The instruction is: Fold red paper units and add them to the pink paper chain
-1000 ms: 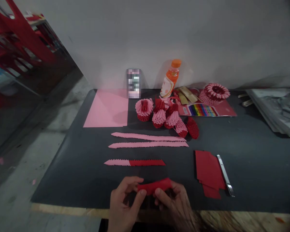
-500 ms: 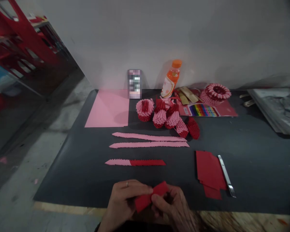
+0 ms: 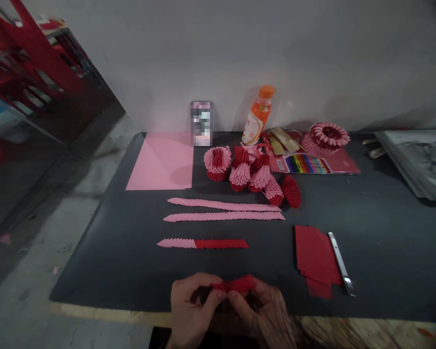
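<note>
My left hand and my right hand meet near the table's front edge, both pinching one small piece of red paper between thumbs and fingers. Beyond them lies a folded strip, half pink and half red, with two long pink strips behind it. To the right of my hands rests a stack of red paper pieces, with a silver cutter alongside. Several pink and red folded-paper pieces stand farther back.
A large pink sheet lies at the back left beside a leaning phone. An orange bottle leans on the wall. A round paper ring sits on a red packet. Wrapped sheets lie far right.
My left thumb has come round to the near side of the red paper, beside the right thumb. The paper has turned to a flatter, narrower view.
</note>
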Tool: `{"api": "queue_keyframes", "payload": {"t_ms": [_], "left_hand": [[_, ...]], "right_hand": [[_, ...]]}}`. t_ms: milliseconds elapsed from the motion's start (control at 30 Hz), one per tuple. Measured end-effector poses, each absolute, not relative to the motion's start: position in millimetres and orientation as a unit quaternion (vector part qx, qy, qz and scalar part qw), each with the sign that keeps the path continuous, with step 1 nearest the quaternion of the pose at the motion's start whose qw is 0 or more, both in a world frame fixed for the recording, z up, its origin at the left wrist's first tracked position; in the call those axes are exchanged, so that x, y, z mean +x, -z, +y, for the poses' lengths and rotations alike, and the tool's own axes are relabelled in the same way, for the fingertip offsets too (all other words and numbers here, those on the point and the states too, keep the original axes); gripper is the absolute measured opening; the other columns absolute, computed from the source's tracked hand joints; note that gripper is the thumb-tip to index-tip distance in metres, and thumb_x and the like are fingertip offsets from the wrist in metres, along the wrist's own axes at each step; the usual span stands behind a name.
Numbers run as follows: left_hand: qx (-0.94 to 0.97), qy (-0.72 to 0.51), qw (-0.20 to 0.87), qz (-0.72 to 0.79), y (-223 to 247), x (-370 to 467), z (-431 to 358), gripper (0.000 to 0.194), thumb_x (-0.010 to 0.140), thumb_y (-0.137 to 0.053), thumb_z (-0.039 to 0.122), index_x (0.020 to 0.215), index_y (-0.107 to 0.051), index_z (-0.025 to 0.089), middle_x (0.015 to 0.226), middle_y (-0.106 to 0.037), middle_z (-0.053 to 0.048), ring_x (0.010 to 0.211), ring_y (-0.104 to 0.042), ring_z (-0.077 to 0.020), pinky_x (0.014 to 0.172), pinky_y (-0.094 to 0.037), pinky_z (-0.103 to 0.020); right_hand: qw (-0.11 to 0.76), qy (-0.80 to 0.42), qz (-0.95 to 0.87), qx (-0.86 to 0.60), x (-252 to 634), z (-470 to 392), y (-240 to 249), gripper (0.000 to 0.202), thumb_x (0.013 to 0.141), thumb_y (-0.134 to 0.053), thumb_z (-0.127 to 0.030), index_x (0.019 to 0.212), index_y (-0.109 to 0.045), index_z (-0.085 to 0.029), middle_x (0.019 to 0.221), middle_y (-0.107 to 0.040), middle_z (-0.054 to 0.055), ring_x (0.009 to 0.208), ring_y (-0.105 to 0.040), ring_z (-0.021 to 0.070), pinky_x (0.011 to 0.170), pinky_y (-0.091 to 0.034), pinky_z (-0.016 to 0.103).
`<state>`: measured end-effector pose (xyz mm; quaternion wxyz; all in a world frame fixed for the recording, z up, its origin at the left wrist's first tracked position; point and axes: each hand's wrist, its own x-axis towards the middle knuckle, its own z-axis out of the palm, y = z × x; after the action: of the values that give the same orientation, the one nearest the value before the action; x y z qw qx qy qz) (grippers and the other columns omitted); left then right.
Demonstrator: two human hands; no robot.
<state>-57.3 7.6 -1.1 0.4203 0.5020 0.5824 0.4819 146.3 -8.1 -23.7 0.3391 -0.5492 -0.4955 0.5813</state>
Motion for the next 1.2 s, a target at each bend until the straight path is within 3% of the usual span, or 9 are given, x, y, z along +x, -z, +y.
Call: {"api": "queue_keyframes", "payload": {"t_ms": [200,300,433,633,867,1000,1067,1133,1200], "left_hand": [[0.381,-0.450,0.427,0.686,3.2,-39.6,-3.0,0.038,0.093,-0.101,0.060,0.073,-0.092,0.029,0.058,-0.079,0.003,0.049,-0.068,-0.0184,0.053,-0.061,-0.028],[0.323,-0.452,0.425,0.714,-0.8,-26.6,-6.5,0.042,0.091,-0.099,0.065,0.072,-0.088,0.029,0.062,-0.078,0.004,0.057,-0.069,-0.0191,0.060,-0.062,-0.029],[0.272,-0.470,0.432,0.720,-7.7,-16.8,-4.9,0.035,0.082,-0.107,0.056,0.069,-0.086,0.031,0.064,-0.081,0.002,0.063,-0.075,-0.0222,0.062,-0.063,-0.031],[0.242,-0.485,0.443,0.714,-5.5,-20.5,-2.9,0.037,0.078,-0.113,0.052,0.097,-0.090,0.031,0.066,-0.082,0.004,0.064,-0.079,-0.0211,0.065,-0.066,-0.030],[0.266,-0.504,0.434,0.698,-5.5,-18.3,-6.5,0.047,0.081,-0.110,0.048,0.109,-0.075,0.035,0.061,-0.073,0.012,0.059,-0.075,-0.0200,0.067,-0.064,-0.031],[0.238,-0.501,0.466,0.689,-10.0,-17.1,-2.5,0.072,0.074,-0.113,0.056,0.135,-0.082,0.034,0.066,-0.083,0.009,0.066,-0.082,-0.0253,0.075,-0.072,-0.037],[0.251,-0.488,0.507,0.664,-10.1,-18.5,-1.8,0.066,0.071,-0.114,0.063,0.124,-0.090,0.031,0.077,-0.092,0.001,0.076,-0.088,-0.0292,0.081,-0.075,-0.041],[0.269,-0.468,0.538,0.647,-7.9,-20.2,-3.6,0.044,0.074,-0.112,0.066,0.090,-0.094,0.030,0.081,-0.096,-0.006,0.079,-0.088,-0.0322,0.080,-0.075,-0.044],[0.269,-0.454,0.556,0.642,-3.4,-21.1,-7.6,0.040,0.081,-0.108,0.067,0.071,-0.092,0.032,0.080,-0.096,-0.009,0.078,-0.089,-0.0347,0.080,-0.075,-0.048]], "right_hand": [[0.317,-0.590,-0.462,-0.582,145.6,-7.1,21.4,0.038,0.106,-0.090,-0.067,0.091,-0.097,-0.033,0.073,-0.093,0.003,0.067,-0.092,0.0240,0.066,-0.074,0.027],[0.320,-0.582,-0.462,-0.588,145.7,-6.7,25.4,0.045,0.104,-0.090,-0.072,0.091,-0.098,-0.030,0.072,-0.092,0.004,0.066,-0.090,0.0245,0.062,-0.073,0.028],[0.316,-0.585,-0.458,-0.590,143.9,-5.1,26.2,0.048,0.102,-0.090,-0.073,0.086,-0.096,-0.028,0.069,-0.091,0.005,0.064,-0.087,0.0239,0.062,-0.072,0.028],[0.344,-0.535,-0.472,-0.610,138.1,-3.4,19.1,0.047,0.100,-0.092,-0.071,0.085,-0.096,-0.027,0.064,-0.086,0.002,0.056,-0.079,0.0222,0.056,-0.066,0.028],[0.352,-0.516,-0.507,-0.594,140.7,-7.9,16.4,0.021,0.098,-0.092,-0.057,0.086,-0.097,-0.040,0.076,-0.093,-0.002,0.070,-0.089,0.0258,0.074,-0.077,0.031],[0.358,-0.523,-0.494,-0.596,138.7,-4.2,19.4,0.033,0.097,-0.093,-0.063,0.081,-0.095,-0.035,0.064,-0.085,-0.003,0.057,-0.080,0.0215,0.058,-0.068,0.027],[0.361,-0.531,-0.483,-0.596,135.7,-1.7,18.6,0.040,0.103,-0.088,-0.068,0.087,-0.097,-0.032,0.070,-0.089,0.000,0.062,-0.083,0.0225,0.060,-0.071,0.027],[0.362,-0.536,-0.476,-0.596,133.4,-0.4,15.9,0.038,0.108,-0.085,-0.066,0.095,-0.099,-0.033,0.082,-0.096,0.002,0.074,-0.090,0.0255,0.071,-0.077,0.030],[0.362,-0.537,-0.486,-0.586,133.8,-1.1,13.5,0.031,0.109,-0.086,-0.063,0.101,-0.100,-0.036,0.088,-0.098,0.002,0.082,-0.094,0.0270,0.078,-0.081,0.031]]}}
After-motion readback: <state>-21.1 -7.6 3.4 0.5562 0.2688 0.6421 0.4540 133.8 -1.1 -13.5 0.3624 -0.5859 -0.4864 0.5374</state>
